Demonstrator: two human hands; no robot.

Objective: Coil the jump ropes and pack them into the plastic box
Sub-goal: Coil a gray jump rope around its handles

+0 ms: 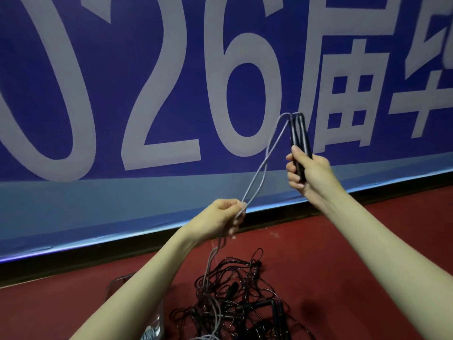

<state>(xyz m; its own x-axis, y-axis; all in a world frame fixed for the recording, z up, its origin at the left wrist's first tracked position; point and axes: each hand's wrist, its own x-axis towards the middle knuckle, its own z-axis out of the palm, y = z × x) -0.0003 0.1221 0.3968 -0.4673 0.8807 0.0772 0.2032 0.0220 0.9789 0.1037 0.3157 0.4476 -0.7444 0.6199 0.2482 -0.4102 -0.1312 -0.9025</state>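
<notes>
Where the head view looks forward and down, we see both bare arms raised in front of a blue banner (147, 82) printed with large pale characters. The right hand (307, 171) is curled round a pair of black handles (299, 138), which stand nearly upright and side by side above the fist, their upper ends level with one another. From those upper ends we trace the grey rope (263, 163), whose two strands bend over and run down to the left, crossing once on the way. The left hand (224, 218), lower and nearer the viewer, pinches both strands together between thumb and curled fingers. Below that grip the grey rope hangs slack, wavers, and falls to the red floor (355, 253).

On the floor beneath the arms we note a tangled pile of dark ropes (235, 290), with several black handles lying among the loops; the grey rope's lower length drops onto this pile and its end passes out of the frame at the bottom edge. At the lower left, partly hidden behind the left forearm, stands the clear plastic box (157, 322); we cannot tell what it contains. The banner's lower hem meets a dark strip at the floor's far edge.
</notes>
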